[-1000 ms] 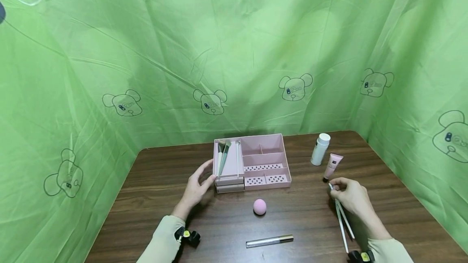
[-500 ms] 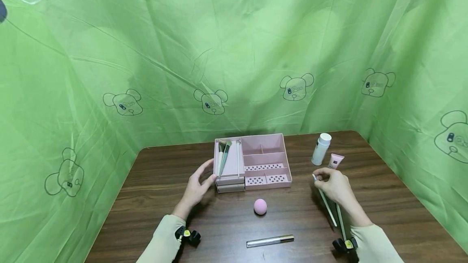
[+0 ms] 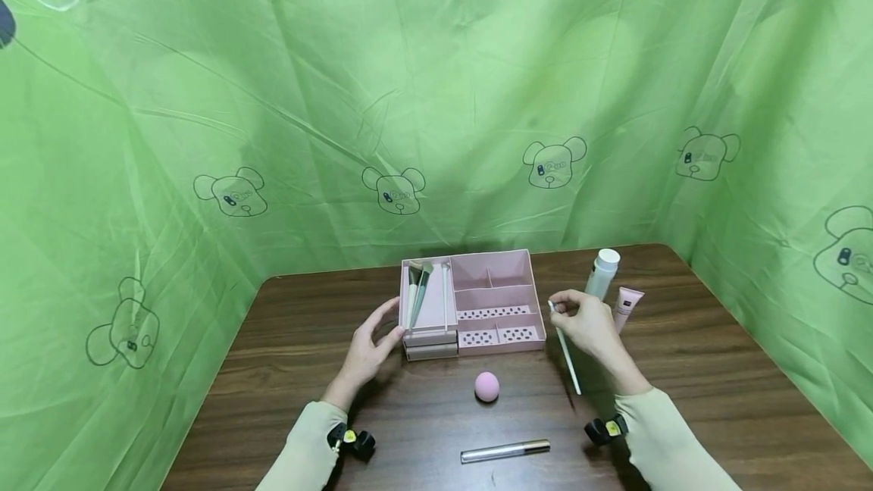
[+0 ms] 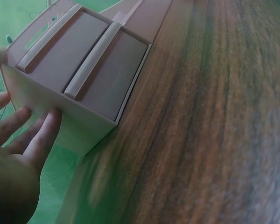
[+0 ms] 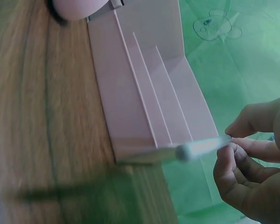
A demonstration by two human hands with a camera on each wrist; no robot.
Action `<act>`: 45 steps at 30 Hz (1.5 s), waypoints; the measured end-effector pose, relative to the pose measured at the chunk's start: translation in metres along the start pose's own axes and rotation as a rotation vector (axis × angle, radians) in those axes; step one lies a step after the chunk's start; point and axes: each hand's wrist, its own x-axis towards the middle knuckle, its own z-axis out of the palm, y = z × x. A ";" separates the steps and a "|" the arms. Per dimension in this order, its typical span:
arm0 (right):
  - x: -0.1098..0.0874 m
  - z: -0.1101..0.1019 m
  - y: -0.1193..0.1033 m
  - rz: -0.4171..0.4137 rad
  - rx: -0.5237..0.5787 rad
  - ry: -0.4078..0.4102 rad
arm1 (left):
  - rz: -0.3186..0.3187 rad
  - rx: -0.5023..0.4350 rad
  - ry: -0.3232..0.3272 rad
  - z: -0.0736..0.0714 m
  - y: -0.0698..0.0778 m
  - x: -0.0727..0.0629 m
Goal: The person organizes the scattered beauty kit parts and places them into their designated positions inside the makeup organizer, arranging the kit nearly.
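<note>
My left hand (image 3: 364, 354) rests its fingers and thumb against the left side of a pink desk organizer (image 3: 525, 349). In the left wrist view straight fingers touch the side wall beside the two drawers (image 4: 67, 46). With my right hand (image 3: 586, 322) I pinch a slim white makeup brush (image 3: 569, 362) near its upper end, just right of the organizer. It slants down towards me; its held end is partly hidden by the fingers. Several brushes (image 3: 418, 294) lie in the organizer's left top tray. The right wrist view shows its divided compartments close by the pinching fingers (image 5: 245, 123).
A pink sponge ball (image 3: 487, 386) sits in front of the organizer, and a silver tube (image 3: 505, 451) lies nearer me. A white bottle (image 3: 603, 271) and a pink squeeze tube (image 3: 626, 303) stand behind my right hand. A green curtain (image 3: 436, 97) surrounds the wooden table (image 3: 307, 309).
My right hand has moved left and away from me with the white brush, towards the organizer. A second pale stick on the table now lies hidden around the right forearm. The left hand stays.
</note>
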 end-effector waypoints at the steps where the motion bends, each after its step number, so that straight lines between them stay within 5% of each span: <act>1: 0.002 0.002 -0.003 0.000 0.013 -0.002 | 0.001 -0.004 0.003 0.000 0.000 0.000; 28: 0.039 0.024 -0.071 -0.053 0.115 -0.037 | 0.054 0.001 0.012 -0.001 0.002 0.001; 45: 0.051 0.040 -0.095 -0.083 0.153 -0.067 | -0.014 -0.004 0.015 0.000 -0.001 -0.001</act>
